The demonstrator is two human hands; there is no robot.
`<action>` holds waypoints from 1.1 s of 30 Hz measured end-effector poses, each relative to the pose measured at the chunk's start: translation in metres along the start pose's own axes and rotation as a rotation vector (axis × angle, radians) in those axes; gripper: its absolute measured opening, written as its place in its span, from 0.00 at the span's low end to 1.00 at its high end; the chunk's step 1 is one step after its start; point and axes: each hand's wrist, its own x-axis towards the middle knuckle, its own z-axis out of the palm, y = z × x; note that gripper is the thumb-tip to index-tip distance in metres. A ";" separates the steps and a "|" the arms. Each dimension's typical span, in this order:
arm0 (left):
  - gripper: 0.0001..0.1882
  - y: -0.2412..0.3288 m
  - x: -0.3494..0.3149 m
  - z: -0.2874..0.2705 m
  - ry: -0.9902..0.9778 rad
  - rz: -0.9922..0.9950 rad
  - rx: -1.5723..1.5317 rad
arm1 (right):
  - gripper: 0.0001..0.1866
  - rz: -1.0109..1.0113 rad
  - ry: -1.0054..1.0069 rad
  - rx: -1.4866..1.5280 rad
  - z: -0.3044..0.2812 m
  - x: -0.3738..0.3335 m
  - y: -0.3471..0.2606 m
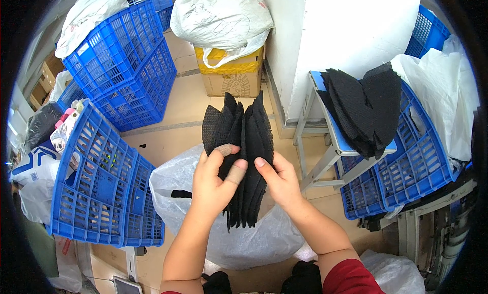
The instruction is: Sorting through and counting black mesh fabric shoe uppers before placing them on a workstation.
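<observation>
A thick stack of black mesh-like fabric pieces [260, 126] is gripped between my two hands, its layers fanned apart at the top and split down the middle. My left hand [209, 184] closes around the left side, with tan tape wrapped on its thumb and a finger. On the other side my right hand [285, 187] pinches the stack, thumb on its front and fingers hidden behind. Beneath it a translucent white plastic bag [264, 243] lies spread on the floor. A second pile of black pieces [351, 111] rests on a blue-topped stool [331, 145] at the right.
Blue plastic crates stand stacked [132, 65] at the far left, and another blue crate [94, 192] is nearer. A full white bag [223, 19] sits on a taped cardboard box [231, 83]. Behind the stool are a white pillar [351, 29] and a blue crate [417, 162].
</observation>
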 end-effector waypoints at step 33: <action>0.12 0.143 0.189 -0.017 -0.006 -0.130 -0.368 | 0.17 0.291 0.069 0.143 -0.076 0.007 0.065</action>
